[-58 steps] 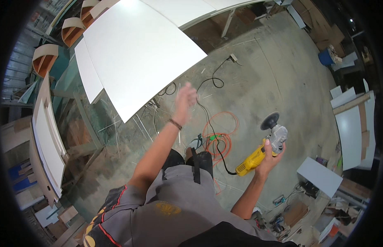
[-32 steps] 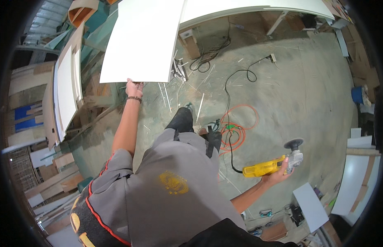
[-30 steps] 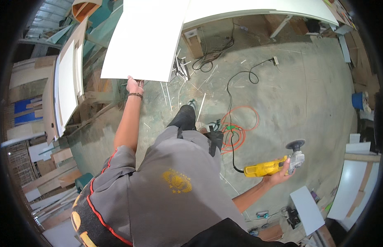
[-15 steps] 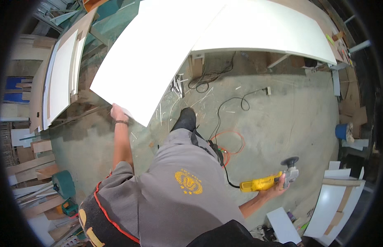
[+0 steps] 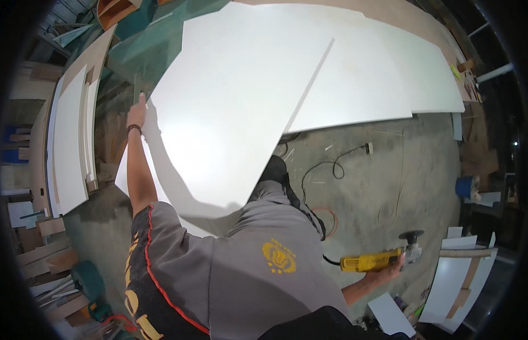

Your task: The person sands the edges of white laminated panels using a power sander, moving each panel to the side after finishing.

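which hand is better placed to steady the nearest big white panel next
Probably the left hand: it is beside the left edge of that white panel, while the right hand grips the yellow power tool.

Along the left side, a stack of long, flat white and brown sheets (image 5: pixel 70 144) lies near scattered brown and white board offcuts (image 5: pixel 60 260) and a dark-green rounded object (image 5: pixel 87 280). Off to the right are a round blue bucket (image 5: pixel 464 188) and glossy white panels with a brown strip (image 5: pixel 442 288). A thin orange hose (image 5: pixel 334 220) curves on the grey floor (image 5: pixel 366 192).

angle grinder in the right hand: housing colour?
Yellow: the angle grinder's housing, best seen in the head view.
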The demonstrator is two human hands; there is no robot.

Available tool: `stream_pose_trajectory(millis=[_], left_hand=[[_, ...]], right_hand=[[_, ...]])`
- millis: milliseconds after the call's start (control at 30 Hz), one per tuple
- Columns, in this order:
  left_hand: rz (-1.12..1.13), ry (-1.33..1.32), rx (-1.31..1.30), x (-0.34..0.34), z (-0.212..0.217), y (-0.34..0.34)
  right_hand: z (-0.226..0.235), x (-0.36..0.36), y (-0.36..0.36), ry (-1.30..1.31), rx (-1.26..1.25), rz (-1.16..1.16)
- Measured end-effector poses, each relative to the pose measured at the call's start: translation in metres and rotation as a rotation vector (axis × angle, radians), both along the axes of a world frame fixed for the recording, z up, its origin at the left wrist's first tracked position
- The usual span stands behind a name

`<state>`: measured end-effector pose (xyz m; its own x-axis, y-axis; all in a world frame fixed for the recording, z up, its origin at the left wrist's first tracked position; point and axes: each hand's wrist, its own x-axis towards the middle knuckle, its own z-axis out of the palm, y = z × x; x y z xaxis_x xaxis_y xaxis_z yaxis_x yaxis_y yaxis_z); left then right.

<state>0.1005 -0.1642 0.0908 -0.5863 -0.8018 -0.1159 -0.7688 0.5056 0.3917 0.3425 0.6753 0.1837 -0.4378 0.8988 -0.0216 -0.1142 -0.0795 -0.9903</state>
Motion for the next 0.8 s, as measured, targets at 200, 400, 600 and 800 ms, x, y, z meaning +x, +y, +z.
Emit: stream_pose_trajectory(millis=[200, 400, 600, 800], left_hand=[[-0.058, -0.103, 0.007, -0.005, -0.015, 0.048], [-0.068, -0.177, 0.02, -0.025, -0.009, 0.017], [-0.036, -0.192, 0.015, 0.017, -0.011, -0.021], [0.006, -0.224, 0.002, 0.051, 0.009, -0.046]], right_hand=[[0.021, -0.021, -0.038, -0.064, 0.099, 0.034], [0.036, -0.07, -0.07, -0.135, 0.121, 0.148], [0.046, -0.082, -0.092, -0.185, 0.134, 0.185], [0.036, -0.068, -0.085, -0.195, 0.095, 0.285]])
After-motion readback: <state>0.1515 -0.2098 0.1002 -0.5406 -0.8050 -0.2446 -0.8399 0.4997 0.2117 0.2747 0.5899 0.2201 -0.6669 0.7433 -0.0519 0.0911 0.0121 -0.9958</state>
